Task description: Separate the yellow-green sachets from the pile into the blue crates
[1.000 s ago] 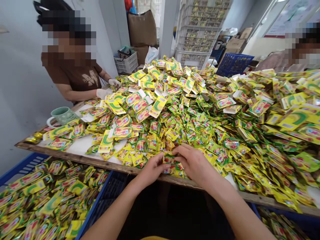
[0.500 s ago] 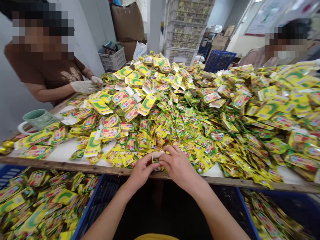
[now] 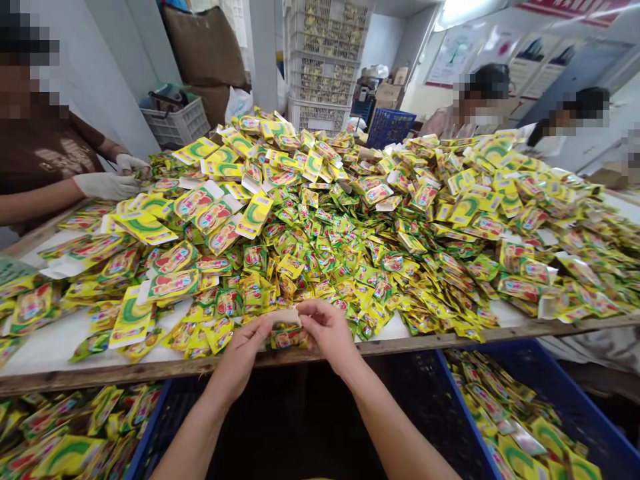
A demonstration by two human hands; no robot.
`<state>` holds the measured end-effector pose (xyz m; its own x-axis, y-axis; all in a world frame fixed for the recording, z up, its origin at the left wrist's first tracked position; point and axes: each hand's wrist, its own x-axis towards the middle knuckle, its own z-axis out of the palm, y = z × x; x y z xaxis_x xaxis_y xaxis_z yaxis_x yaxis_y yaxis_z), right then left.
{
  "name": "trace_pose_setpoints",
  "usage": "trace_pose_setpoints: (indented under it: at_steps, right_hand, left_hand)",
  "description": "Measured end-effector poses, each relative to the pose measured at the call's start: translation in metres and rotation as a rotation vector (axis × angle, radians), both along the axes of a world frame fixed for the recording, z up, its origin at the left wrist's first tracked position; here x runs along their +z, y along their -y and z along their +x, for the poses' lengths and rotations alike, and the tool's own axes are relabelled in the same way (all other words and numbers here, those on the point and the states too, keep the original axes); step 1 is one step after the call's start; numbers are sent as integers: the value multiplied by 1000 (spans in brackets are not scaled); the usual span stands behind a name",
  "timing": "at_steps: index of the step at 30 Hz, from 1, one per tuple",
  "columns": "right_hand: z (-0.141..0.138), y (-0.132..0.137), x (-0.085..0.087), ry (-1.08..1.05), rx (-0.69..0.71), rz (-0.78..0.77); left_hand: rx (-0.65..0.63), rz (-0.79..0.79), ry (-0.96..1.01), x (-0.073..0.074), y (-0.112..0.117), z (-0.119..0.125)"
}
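Note:
A small carton (image 3: pixel 285 317) with a pale grey-white face toward me is held low over the table's front edge. My left hand (image 3: pixel 243 357) is closed on its left end, thumb and fingers pinching it. At the right end, the fingers of my right hand (image 3: pixel 327 333) are closed on the same carton. Yellow-green printing shows just beneath the pale face; whether it belongs to the carton or to sachets behind it I cannot tell. Small yellow-green sachets (image 3: pixel 345 260) lie heaped beyond my hands, and printed yellow cartons (image 3: pixel 131 319) lie to the left.
A wooden rim (image 3: pixel 400 340) edges the table. Below it stand blue crates, the right one (image 3: pixel 595 413) holding filled cartons. A co-worker's gloved hand (image 3: pixel 107 187) is at the left side. Stacked white crates (image 3: pixel 323 80) and two more people are behind the heap.
The view has swung right, bringing another person into sight. My hands have moved apart, and the carton's pale face shows more fully between them.

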<state>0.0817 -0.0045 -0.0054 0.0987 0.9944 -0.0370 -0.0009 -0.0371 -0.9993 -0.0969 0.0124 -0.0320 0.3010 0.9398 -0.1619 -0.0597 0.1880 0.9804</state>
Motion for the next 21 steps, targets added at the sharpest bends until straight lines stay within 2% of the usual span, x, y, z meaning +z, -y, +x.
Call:
trace_pose_setpoints:
  at_steps: [2,4,7,11,13,16,18,21]
  right_hand:
    - [-1,2,-6,-236,74,-153]
    - [-1,4,-5,-332,133,-158]
    - [-2,3,2,-312,156,-115]
    - [-11,-9,3,-229,115,-219]
    - [-17,-16,0,-200,70,-193]
    - [-22,-21,-4,-83,-5,-18]
    - [-22,-20,-4,14,-50,82]
    - [-22,-18,-4,0,-70,68]
  left_hand:
    - [-63,-56,50,7,0,-1]
    - [-44,-98,86,15,-1,-2]
    - [6,-142,134,23,-1,-3]
    - [-34,-127,145,22,-4,0]
    - [48,-68,137,17,-7,3]
    - [233,41,92,9,-10,6]
    - [309,111,27,3,-11,8]
    - [363,179,-31,-3,-10,12]
